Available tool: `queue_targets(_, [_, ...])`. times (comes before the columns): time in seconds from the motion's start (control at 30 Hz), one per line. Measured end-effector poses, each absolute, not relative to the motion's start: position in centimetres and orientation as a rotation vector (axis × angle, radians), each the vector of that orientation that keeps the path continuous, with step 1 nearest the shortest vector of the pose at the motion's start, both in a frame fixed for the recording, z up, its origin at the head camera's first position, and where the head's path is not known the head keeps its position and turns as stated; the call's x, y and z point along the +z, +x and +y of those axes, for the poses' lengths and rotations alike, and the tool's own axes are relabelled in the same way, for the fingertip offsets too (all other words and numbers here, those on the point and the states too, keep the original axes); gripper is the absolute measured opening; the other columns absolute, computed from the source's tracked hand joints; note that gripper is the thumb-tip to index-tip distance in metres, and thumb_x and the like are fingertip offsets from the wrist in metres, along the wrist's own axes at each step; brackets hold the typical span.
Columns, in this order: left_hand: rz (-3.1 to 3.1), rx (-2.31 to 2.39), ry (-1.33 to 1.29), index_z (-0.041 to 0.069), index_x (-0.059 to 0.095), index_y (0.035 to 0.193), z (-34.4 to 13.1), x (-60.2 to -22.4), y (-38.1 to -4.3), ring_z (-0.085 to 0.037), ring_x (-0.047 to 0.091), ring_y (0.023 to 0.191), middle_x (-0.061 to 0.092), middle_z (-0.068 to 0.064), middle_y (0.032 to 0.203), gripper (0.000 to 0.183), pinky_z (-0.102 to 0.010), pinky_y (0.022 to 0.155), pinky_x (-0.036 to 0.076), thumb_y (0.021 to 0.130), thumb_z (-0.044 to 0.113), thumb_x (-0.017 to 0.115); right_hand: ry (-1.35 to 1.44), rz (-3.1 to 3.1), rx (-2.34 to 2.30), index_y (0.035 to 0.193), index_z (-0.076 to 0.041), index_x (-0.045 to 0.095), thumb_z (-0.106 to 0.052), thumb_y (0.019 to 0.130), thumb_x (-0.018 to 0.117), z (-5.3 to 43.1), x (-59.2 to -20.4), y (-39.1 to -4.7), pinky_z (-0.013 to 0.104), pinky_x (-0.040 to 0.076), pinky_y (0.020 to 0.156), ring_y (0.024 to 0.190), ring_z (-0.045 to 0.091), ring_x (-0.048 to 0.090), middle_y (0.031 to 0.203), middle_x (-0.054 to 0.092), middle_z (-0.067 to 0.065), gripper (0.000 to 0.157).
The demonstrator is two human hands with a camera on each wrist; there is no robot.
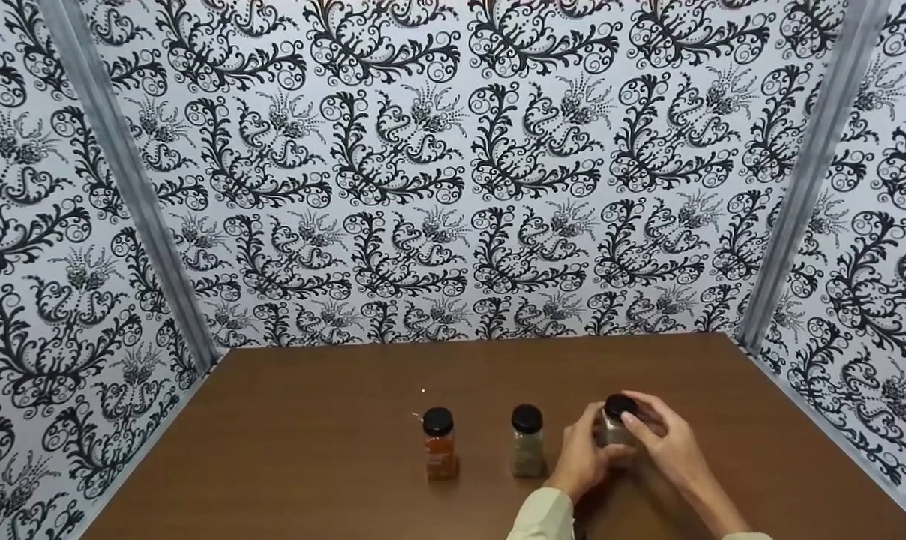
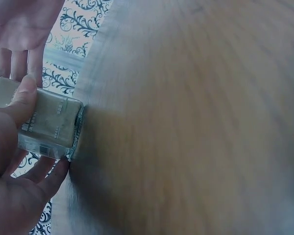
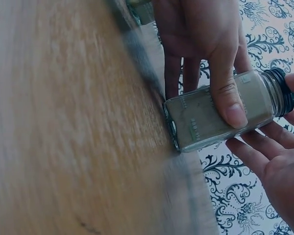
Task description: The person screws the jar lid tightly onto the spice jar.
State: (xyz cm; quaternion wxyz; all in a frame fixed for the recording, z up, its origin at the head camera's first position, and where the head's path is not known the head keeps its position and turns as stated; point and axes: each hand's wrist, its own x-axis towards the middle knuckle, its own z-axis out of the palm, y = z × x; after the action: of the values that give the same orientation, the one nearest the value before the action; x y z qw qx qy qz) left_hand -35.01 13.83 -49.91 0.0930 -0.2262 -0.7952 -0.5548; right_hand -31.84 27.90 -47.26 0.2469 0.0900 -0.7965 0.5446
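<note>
My left hand (image 1: 582, 455) grips a square glass spice jar (image 1: 615, 433) of greyish-beige powder, its thumb laid across one flat side. My right hand (image 1: 672, 444) holds the jar's black lid (image 1: 619, 406), with thumb and fingers on opposite edges. In the right wrist view, the lid (image 3: 283, 93) sits on the jar's neck and the jar's base (image 3: 171, 127) is right at the tabletop. The left wrist view shows the same jar (image 2: 54, 117) upright relative to the table, with white print on the glass.
To the left of my hands stands a spice jar with greenish contents (image 1: 527, 442), black-capped. Farther left is another with orange-red contents (image 1: 439, 446). All are on a brown wooden table (image 1: 310, 435), enclosed by patterned walls (image 1: 423, 165).
</note>
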Motion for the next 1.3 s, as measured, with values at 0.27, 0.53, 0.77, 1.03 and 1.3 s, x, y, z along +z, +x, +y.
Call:
queue_targets(0.27, [-2.354, -1.667, -0.693, 0.020, 0.060, 0.126, 13.69, -49.54, -34.65, -0.006, 0.068, 0.100, 0.072, 0.000, 0.117, 0.054, -0.016, 0.079, 0.053, 0.078, 0.017, 0.085, 0.144, -2.294, 1.528, 0.135, -0.008, 0.058, -0.019, 0.097, 0.067, 28.28, -46.87, -31.83, 0.011, 0.051, 0.088, 0.103, -0.010, 0.061, 0.132, 0.065, 0.020, 0.041])
queue_targets(0.53, [-2.366, -1.677, -0.668, 0.021, 0.060, 0.127, 13.65, -49.29, -34.47, -0.006, 0.067, 0.101, 0.072, 0.002, 0.118, 0.054, -0.017, 0.080, 0.053, 0.078, 0.016, 0.084, 0.164, -2.303, 1.473, 0.135, -0.009, 0.060, -0.020, 0.100, 0.061, 28.28, -46.86, -31.73, 0.009, 0.048, 0.089, 0.107, -0.013, 0.056, 0.135, 0.063, 0.017, 0.036])
queue_targets(0.77, [-2.366, -1.710, -0.652, 0.022, 0.060, 0.126, 13.75, -49.40, -34.55, -0.005, 0.067, 0.102, 0.071, 0.004, 0.116, 0.055, -0.017, 0.081, 0.053, 0.078, 0.015, 0.085, 0.124, -2.298, 1.498, 0.133, -0.010, 0.059, -0.024, 0.098, 0.066, 28.07, -46.90, -31.73, 0.012, 0.050, 0.089, 0.104, -0.011, 0.059, 0.132, 0.066, 0.018, 0.038])
queue_targets(1.03, [-2.380, -1.728, -0.644, 0.024, 0.060, 0.127, 13.78, -49.14, -34.50, -0.005, 0.066, 0.104, 0.070, 0.005, 0.119, 0.054, -0.017, 0.082, 0.053, 0.079, 0.015, 0.084, 0.154, -2.278, 1.450, 0.135, -0.006, 0.059, -0.016, 0.100, 0.062, 28.11, -46.85, -31.57, 0.011, 0.049, 0.088, 0.103, -0.012, 0.058, 0.132, 0.065, 0.019, 0.037])
queue_targets(1.3, [-2.305, -1.644, -0.724, 0.017, 0.060, 0.126, 13.79, -49.73, -34.53, -0.004, 0.068, 0.097, 0.073, -0.001, 0.113, 0.055, -0.014, 0.077, 0.052, 0.077, 0.016, 0.085, 0.131, -2.248, 1.527, 0.131, -0.005, 0.059, -0.018, 0.096, 0.068, 27.92, -46.95, -31.72, 0.007, 0.049, 0.087, 0.103, -0.011, 0.060, 0.132, 0.065, 0.021, 0.039])
